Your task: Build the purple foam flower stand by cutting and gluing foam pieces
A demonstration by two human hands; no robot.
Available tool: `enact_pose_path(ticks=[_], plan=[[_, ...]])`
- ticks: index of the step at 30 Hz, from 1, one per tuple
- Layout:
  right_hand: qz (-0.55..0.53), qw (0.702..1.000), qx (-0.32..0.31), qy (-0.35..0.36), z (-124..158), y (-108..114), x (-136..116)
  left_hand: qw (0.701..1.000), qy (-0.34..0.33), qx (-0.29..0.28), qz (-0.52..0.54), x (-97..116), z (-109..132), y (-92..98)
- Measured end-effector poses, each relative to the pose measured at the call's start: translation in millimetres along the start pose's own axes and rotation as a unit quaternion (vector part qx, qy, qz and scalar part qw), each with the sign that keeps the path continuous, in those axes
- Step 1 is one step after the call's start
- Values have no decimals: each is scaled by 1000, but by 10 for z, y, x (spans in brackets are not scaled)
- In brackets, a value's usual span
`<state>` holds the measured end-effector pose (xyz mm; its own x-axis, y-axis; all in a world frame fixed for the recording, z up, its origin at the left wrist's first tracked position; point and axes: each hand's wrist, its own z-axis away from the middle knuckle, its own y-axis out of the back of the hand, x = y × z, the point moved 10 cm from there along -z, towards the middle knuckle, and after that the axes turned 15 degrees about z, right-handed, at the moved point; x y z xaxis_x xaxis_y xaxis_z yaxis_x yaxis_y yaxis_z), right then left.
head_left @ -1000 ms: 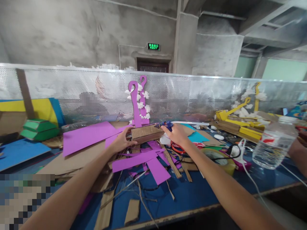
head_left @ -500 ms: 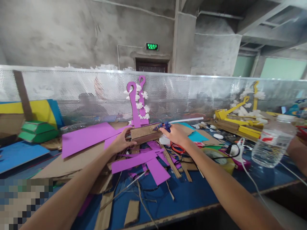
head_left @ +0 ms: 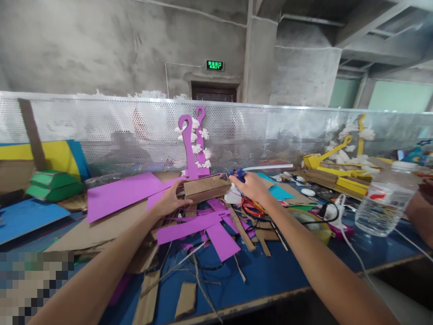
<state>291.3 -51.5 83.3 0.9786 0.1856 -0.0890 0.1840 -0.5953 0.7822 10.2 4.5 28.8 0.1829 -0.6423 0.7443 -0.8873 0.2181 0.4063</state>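
My left hand [head_left: 172, 198] grips the left end of a long brown cardboard box [head_left: 206, 188], thumb in front and fingers over the top. A blue hot glue gun [head_left: 237, 174] is in my right hand [head_left: 252, 186], its nozzle over the box's right end. From the gun's back a long white glue stick [head_left: 269, 167] sticks out to the right. Behind the box stand two purple hook-topped foam pieces [head_left: 191, 149] with white tufts attached. Purple foam strips [head_left: 189, 228] lie loose below the box.
Purple sheet [head_left: 123, 194] and cardboard lie at left, near a green faceted block [head_left: 52, 186]. A water bottle [head_left: 385, 201], a tape roll [head_left: 314, 225] and a white power cord [head_left: 348, 248] are on the right. A perforated metal screen [head_left: 253, 135] runs behind the blue table.
My right hand has moved the glue gun to the right along the box, so its nozzle is now near the right end. My left hand and the box stay in place.
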Motion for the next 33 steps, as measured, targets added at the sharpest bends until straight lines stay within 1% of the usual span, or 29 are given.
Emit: enact_pose_path(ticks=[3,8,11,16,19,23,26,29,33], plan=[[-15,1000,18,-7,-5,-27,-10,1000,2,-5,21,-8,-5,-18],[0,1000,11,-5,-21,-100,-21,999,8,-6,35,-9,-4,-31],[12,1000,14,-6,-23,-88,-3,999,8,-9,35,1,1,-37],[54,998,10,-34,-24,-53,115,1000,5,-7,23,20,1,-23],[70,997,5,-38,-25,-28,144,1000,-1,-4,23,20,-2,-10],[77,996,-32,-18,-21,-46,105,1000,-10,7,7,-6,-7,21],[74,996,-49,-18,-10,-46,107,1000,-4,7,-12,-43,-13,29],[63,997,-44,-21,-3,-26,122,1000,1,7,-21,-37,-15,29],[56,997,-26,-38,-5,4,167,1000,-7,-2,-14,37,-8,-8]])
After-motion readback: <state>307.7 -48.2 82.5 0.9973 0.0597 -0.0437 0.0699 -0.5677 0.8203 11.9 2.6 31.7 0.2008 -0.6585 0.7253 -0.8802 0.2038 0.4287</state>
